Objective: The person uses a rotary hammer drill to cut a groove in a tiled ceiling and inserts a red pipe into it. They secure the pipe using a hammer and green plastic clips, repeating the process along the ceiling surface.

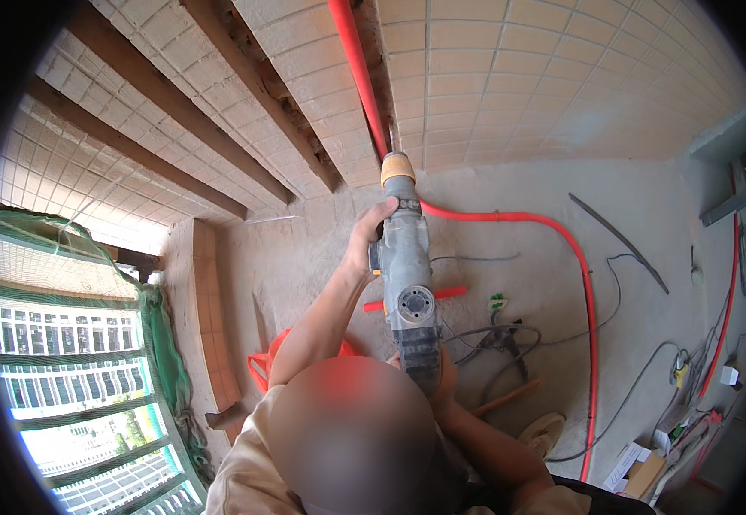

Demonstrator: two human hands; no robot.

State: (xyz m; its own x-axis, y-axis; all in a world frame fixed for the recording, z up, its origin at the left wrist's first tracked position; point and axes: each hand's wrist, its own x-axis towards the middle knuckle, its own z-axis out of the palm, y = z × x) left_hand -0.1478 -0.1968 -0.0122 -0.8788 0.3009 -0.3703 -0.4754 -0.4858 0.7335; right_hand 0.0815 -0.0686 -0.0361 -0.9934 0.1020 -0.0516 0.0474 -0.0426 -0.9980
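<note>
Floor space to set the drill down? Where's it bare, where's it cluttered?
Bare concrete floor lies left of the rotary hammer drill, between the tiled ledge and the left hand. More bare floor sits inside the bend of the red conduit. It is crowded below the drill, with grey cables, and at the right edge, with boxes and wires.

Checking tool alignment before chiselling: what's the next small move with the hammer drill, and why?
Probably ease the hammer drill forward along the chased groove. Its yellow nose sits at the lower end of the groove where the red pipe runs up the tiled wall. The left hand grips the front, the right hand the rear handle, so the tool looks steadied.
</note>
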